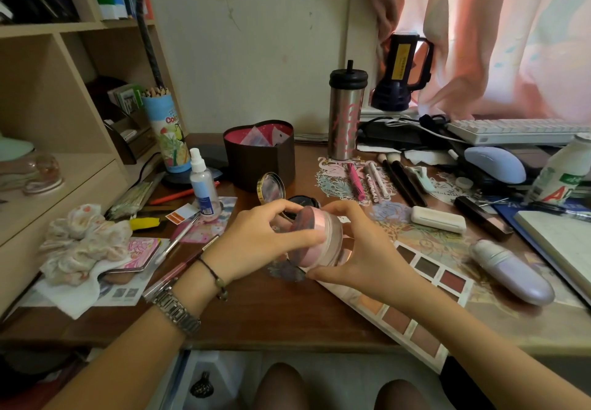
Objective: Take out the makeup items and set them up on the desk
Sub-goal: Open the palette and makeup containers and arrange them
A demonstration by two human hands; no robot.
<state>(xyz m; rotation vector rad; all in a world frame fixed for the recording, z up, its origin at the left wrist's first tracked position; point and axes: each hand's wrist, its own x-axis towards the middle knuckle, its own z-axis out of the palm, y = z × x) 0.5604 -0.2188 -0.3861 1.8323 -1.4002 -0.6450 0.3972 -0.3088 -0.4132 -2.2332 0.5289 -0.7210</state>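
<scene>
Both hands hold a round pink powder jar (323, 243) tilted on its side above the desk's middle. My left hand (256, 240) grips its lid end with curled fingers. My right hand (361, 249) cups and grips the jar's base. Behind them an open gold compact (271, 188) stands beside a black compact (302, 202). An eyeshadow palette (428, 278) lies under my right wrist. Pink and white pens (363, 182), black brushes (403, 182), a white case (438, 219), a dark lipstick (483, 217) and a lilac bottle (515, 272) lie to the right.
A dark heart-shaped box (259, 156) stands open at the back, with a steel tumbler (345, 115) to its right. A spray bottle (203, 185), pencil tube (168, 131) and crumpled cloth (86, 243) crowd the left. Keyboard (518, 131), mouse (494, 164), drink bottle (563, 172) and notebook (563, 246) fill the right.
</scene>
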